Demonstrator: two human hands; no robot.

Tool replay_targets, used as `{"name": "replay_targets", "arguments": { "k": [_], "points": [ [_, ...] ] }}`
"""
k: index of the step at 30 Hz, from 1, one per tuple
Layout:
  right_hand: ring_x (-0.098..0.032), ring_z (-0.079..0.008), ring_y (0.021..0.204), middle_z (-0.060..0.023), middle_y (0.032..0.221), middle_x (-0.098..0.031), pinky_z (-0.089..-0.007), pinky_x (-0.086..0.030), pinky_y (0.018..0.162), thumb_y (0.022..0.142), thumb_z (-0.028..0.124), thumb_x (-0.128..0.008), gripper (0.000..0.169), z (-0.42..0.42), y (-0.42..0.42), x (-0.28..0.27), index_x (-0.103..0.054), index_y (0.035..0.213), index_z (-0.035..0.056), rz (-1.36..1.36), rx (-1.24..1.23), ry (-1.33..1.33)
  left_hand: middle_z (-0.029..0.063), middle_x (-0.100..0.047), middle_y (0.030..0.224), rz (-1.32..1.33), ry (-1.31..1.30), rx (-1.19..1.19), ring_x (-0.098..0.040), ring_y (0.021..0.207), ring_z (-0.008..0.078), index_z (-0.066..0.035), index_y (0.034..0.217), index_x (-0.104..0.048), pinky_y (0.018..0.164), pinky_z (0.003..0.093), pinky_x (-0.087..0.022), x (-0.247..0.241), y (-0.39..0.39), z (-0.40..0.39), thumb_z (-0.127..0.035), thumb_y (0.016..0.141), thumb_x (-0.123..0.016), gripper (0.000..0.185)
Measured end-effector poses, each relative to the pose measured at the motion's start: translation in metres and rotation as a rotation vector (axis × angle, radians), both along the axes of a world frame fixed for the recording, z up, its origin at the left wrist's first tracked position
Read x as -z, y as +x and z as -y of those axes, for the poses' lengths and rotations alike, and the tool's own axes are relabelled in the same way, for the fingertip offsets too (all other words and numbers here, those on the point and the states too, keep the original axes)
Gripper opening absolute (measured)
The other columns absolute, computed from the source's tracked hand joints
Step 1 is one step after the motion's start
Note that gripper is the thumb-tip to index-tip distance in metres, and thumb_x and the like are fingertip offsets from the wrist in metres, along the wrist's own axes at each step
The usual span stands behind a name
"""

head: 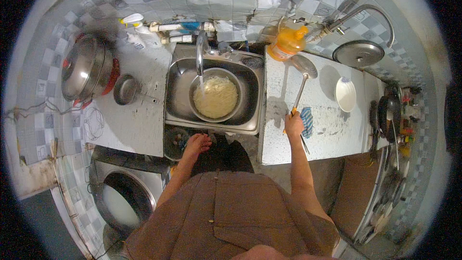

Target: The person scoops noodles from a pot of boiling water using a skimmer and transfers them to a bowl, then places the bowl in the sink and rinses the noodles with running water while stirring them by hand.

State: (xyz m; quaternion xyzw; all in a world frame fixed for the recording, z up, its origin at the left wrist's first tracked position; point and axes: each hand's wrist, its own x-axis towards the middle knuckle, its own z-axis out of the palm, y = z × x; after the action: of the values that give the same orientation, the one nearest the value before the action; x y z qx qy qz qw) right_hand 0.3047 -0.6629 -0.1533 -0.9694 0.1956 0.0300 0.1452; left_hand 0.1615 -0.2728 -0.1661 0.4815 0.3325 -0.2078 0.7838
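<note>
My right hand (295, 124) grips the orange handle of a long metal skimmer (305, 66), whose round head rests on the white countertop. A blue-striped cloth (306, 122) lies just beside that hand. My left hand (198, 143) hangs in front of the sink with its fingers loosely curled and nothing visible in them. In the stainless steel sink (177, 90) stands a metal bowl (239, 104) filled with pale noodles (216, 97). Water runs from the faucet (200, 56) onto the noodles' left side.
On the left counter are a lidded steel pot (85, 70) and a small saucepan (125, 89). An orange bottle (287, 44), a white bowl (345, 94) and a pot lid (358, 53) are on the right. A large pot (126, 202) of whitish liquid sits low at left.
</note>
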Motion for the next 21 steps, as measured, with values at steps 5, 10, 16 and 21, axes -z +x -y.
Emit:
{"name": "replay_targets", "arguments": {
  "k": [5, 10, 16, 21],
  "points": [
    [-0.063, -0.0383, 0.077, -0.0192, 0.081, -0.064, -0.0484, -0.049, 0.068, 0.08, 0.033, -0.061, 0.04, 0.012, 0.004, 0.011, -0.045, 0.102, 0.0047, -0.079, -0.079, -0.043, 0.0068, -0.063, 0.092, 0.012, 0.069, 0.072, -0.063, 0.079, 0.018, -0.005, 0.1, -0.055, 0.066, 0.0303, -0.051, 0.02, 0.019, 0.004, -0.029, 0.092, -0.052, 0.025],
    [-0.062, -0.0379, 0.079, -0.0199, 0.084, -0.063, -0.0482, -0.048, 0.068, 0.085, 0.032, -0.054, 0.032, 0.012, 0.001, -0.002, -0.057, 0.087, 0.0003, -0.042, -0.136, -0.12, 0.0063, -0.063, 0.091, 0.015, 0.082, 0.089, -0.063, 0.077, 0.0176, -0.007, 0.095, -0.055, 0.064, 0.0298, -0.05, 0.026, 0.032, 0.004, -0.029, 0.092, -0.051, 0.023],
    [-0.059, -0.0324, 0.076, -0.0203, 0.084, -0.06, -0.0381, -0.045, 0.067, 0.095, 0.022, -0.042, 0.03, -0.048, 0.002, -0.114, -0.06, 0.09, -0.0018, 0.317, -0.172, 0.434, 0.0061, -0.063, 0.091, -0.023, 0.104, 0.098, -0.063, 0.078, 0.0175, -0.006, 0.098, -0.054, 0.063, 0.0298, -0.049, 0.042, 0.029, -0.004, -0.028, 0.093, -0.05, 0.023],
    [-0.05, -0.0175, 0.062, -0.009, 0.065, -0.055, -0.0305, -0.041, 0.059, 0.092, 0.02, -0.038, 0.037, -0.11, 0.018, -0.114, -0.063, 0.078, -0.0029, 0.224, -0.254, 0.57, 0.0069, -0.063, 0.095, 0.004, 0.125, 0.18, -0.062, 0.079, 0.0179, -0.004, 0.103, -0.054, 0.065, 0.0297, -0.049, 0.046, 0.022, -0.007, -0.026, 0.093, -0.049, 0.024]
  ]
}}
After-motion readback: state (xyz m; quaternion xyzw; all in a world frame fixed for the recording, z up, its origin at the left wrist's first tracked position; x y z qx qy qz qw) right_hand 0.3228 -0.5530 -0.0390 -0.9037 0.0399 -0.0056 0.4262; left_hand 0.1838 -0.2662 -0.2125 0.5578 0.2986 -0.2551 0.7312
